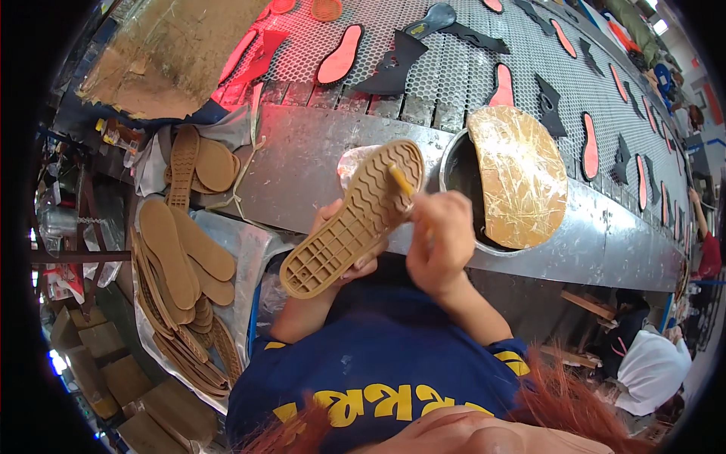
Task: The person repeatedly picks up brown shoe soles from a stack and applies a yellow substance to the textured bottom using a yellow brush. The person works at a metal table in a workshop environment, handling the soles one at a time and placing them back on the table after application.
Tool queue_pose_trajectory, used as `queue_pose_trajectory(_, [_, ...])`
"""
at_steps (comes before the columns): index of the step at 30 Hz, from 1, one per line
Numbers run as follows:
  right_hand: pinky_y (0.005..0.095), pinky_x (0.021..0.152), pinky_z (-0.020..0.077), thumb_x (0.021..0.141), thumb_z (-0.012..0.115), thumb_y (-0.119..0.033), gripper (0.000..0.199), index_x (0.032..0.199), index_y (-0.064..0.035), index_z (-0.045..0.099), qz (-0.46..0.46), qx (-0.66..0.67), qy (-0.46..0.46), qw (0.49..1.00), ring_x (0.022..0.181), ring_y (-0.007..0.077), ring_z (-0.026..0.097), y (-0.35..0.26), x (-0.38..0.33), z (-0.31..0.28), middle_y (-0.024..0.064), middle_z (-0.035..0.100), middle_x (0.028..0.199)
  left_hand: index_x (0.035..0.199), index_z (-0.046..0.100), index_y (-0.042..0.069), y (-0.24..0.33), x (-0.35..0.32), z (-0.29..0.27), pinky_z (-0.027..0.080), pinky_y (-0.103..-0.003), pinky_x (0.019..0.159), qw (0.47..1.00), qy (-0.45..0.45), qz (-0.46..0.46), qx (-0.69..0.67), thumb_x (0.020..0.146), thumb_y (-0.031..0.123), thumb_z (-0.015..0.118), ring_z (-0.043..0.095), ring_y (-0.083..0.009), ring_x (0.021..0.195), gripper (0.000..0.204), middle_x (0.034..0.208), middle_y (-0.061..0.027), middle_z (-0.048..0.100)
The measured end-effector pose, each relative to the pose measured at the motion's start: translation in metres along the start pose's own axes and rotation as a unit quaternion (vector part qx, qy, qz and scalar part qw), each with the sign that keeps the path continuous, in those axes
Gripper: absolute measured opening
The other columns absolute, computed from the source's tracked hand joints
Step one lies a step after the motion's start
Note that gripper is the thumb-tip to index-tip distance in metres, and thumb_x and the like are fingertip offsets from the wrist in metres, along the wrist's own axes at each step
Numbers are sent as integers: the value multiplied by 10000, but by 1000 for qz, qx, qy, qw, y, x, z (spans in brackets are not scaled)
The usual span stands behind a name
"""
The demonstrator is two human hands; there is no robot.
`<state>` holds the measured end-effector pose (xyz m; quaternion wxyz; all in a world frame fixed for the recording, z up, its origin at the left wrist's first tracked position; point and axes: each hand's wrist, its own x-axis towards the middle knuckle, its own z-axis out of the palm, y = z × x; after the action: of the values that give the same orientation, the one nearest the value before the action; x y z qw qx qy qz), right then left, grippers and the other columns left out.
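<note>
A tan shoe sole [348, 219] is tilted in front of me, its wavy and gridded tread facing up. My left hand [361, 265] grips it by the edges from underneath, fingers partly hidden behind it. Closed around a thin yellow-handled tool [399, 179], my right hand [442, 238] is at the sole's upper right edge. The tool's working end cannot be made out. Just right of that hand stands a round metal pot [454, 174], partly covered by a scratched tan board [522, 178].
Several tan soles [168, 250] are piled on a covered stand at my left. Beyond the metal ledge [295, 151], a mesh conveyor [454, 68] carries pink-faced insoles [340, 54] and black cut pieces [395, 64]. A worn brown board [151, 57] lies far left. Another person [656, 371] is at right.
</note>
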<state>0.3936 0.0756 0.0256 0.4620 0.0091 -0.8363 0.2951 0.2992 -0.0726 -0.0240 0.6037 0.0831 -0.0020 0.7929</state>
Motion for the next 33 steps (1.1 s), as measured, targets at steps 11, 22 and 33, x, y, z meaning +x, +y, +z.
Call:
queue_pose_trajectory(11, [313,707,477,821,576,72,174,982,6,587,160,408,-114,892,836,243,598,-21,-19,10,127,613,863,1410,318,0,-10,22,37,481,-324,408,958,267,106,-2,903,457,411,625,-261,641,689,1301,-324,456])
queue_pose_trajectory(22, [411,715,500,661,678,30,319,966,-8,594,-74,289,-111,948,723,292,588,-55,-15,13,124,619,857,1416,296,21,5,18,-7,500,-329,399,997,28,69,-26,908,423,454,600,-229,619,666,1330,-306,430])
queue_pose_trajectory(33, [325,910,440,928,489,24,219,1141,-14,451,176,290,19,940,994,206,567,25,-12,9,151,562,1088,1403,280,-37,3,1,-23,505,-353,381,994,-93,59,-4,939,463,358,630,-328,658,687,1304,-365,418])
